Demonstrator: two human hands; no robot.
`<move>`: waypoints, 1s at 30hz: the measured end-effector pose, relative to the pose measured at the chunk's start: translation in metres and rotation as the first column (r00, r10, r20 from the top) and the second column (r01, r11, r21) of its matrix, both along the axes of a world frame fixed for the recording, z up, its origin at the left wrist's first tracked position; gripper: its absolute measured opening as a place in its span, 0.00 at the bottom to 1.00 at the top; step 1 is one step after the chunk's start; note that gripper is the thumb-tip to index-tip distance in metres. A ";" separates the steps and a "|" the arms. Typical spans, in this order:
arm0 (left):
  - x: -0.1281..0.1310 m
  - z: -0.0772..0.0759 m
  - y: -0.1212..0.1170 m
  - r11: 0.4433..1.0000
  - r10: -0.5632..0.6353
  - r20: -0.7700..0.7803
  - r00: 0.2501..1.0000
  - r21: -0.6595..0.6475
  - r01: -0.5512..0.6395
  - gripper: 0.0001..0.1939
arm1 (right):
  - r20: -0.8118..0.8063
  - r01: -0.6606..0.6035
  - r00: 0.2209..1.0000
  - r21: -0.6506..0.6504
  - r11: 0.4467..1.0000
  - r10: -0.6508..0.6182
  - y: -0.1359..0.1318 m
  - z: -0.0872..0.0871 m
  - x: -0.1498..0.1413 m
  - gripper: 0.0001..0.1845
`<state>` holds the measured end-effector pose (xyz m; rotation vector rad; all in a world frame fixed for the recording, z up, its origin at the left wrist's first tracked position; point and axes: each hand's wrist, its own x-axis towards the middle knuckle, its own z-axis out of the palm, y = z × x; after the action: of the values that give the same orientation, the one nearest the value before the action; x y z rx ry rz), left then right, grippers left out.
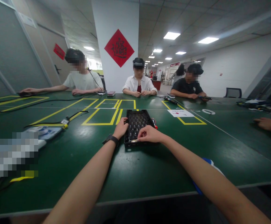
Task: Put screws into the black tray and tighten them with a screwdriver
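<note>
Left grip [122, 128]: I'm clasping the black tray [135, 145] at left;
Right grip [148, 133]: I'm pinching a pale strip [133, 141] at its near end.

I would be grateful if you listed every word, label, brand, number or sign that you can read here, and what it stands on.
No text is clear enough to quote.
Red diamond sign on the pillar: dark characters, too blurred.
Small red sign at left: too blurred.
White paper on the green table: too small.
</note>
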<state>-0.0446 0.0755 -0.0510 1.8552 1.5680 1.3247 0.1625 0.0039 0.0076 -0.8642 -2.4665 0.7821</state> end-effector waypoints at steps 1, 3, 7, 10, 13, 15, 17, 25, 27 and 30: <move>0.000 0.000 0.000 1.000 -0.001 -0.001 1.000 -0.001 0.001 0.22 | -0.005 -0.001 1.000 0.004 1.000 0.001 0.000 0.000 0.000 0.13; 0.000 0.000 0.000 1.000 -0.005 -0.005 1.000 0.001 0.005 0.22 | -0.015 0.004 1.000 0.013 1.000 -0.004 0.000 0.000 0.000 0.13; 0.000 -0.001 0.001 1.000 0.000 -0.007 1.000 0.003 0.000 0.23 | -0.006 0.018 1.000 0.015 1.000 -0.018 0.000 -0.001 0.000 0.13; 0.000 0.000 0.000 1.000 0.005 -0.006 1.000 -0.002 -0.005 0.23 | 0.000 0.024 1.000 0.018 1.000 -0.024 0.001 -0.001 0.001 0.13; 0.001 0.001 0.000 1.000 0.008 0.002 1.000 -0.009 -0.008 0.23 | -0.002 0.024 1.000 0.016 1.000 -0.024 0.001 -0.002 0.001 0.13; 0.001 0.001 -0.001 1.000 0.007 0.009 1.000 -0.011 -0.007 0.23 | 0.001 0.021 1.000 0.009 1.000 -0.021 0.001 -0.002 0.001 0.13; 0.001 0.001 -0.001 1.000 0.003 0.013 1.000 -0.008 -0.003 0.23 | 0.004 0.019 1.000 0.003 1.000 -0.019 0.001 -0.002 0.001 0.13; 0.001 0.001 -0.001 1.000 0.004 0.007 1.000 -0.009 -0.004 0.23 | -0.056 -0.048 0.998 -0.096 0.994 0.042 0.002 -0.002 0.000 0.17; 0.001 0.001 -0.001 1.000 -0.001 0.004 1.000 -0.011 0.001 0.23 | -0.074 -0.049 0.996 -0.107 0.993 0.041 0.002 -0.002 0.000 0.18; 0.001 0.002 -0.001 1.000 -0.013 0.006 1.000 -0.005 0.013 0.23 | -0.086 -0.020 0.996 -0.096 0.995 0.011 0.002 -0.004 -0.001 0.17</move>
<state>-0.0434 0.0742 -0.0495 1.8542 1.5523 1.3180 0.1617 0.0060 0.0037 -0.8284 -2.3798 0.9316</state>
